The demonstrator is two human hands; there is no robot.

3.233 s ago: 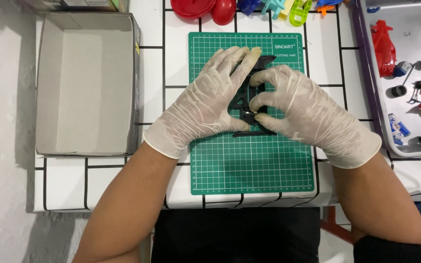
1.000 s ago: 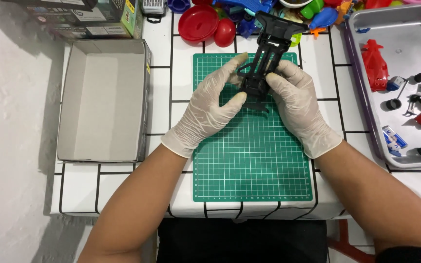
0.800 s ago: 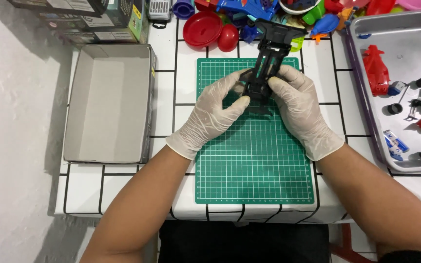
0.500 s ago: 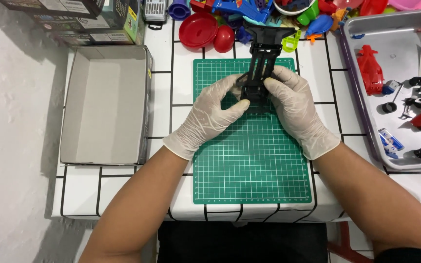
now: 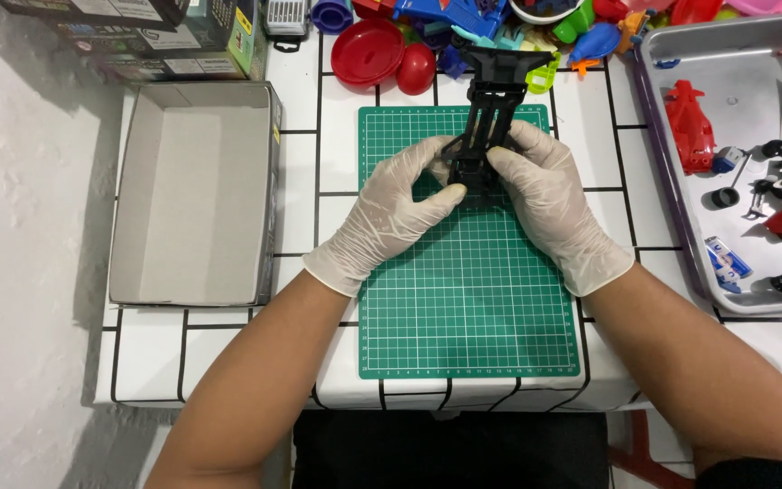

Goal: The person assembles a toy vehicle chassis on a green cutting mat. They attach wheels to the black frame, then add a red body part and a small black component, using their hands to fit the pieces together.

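Both of my hands wear thin pale gloves and grip a black plastic toy car chassis (image 5: pixel 492 113) over the far half of a green cutting mat (image 5: pixel 468 308). My left hand (image 5: pixel 393 210) pinches the chassis's near end from the left. My right hand (image 5: pixel 549 201) pinches the same end from the right. The chassis stands up on that end, with its wide far end pointing away from me, above the mat's far edge.
An open grey cardboard box (image 5: pixel 194 195) lies left of the mat. A metal tray (image 5: pixel 681 226) on the right holds a red toy car body (image 5: pixel 688 127), small black wheels and a sticker sheet. Red, blue and green plastic toy parts (image 5: pixel 391 54) are piled beyond the mat.
The chassis lay flat under both hands on the mat. Now it is lifted and stretched away from me, with the hands shifted toward the mat's far edge.
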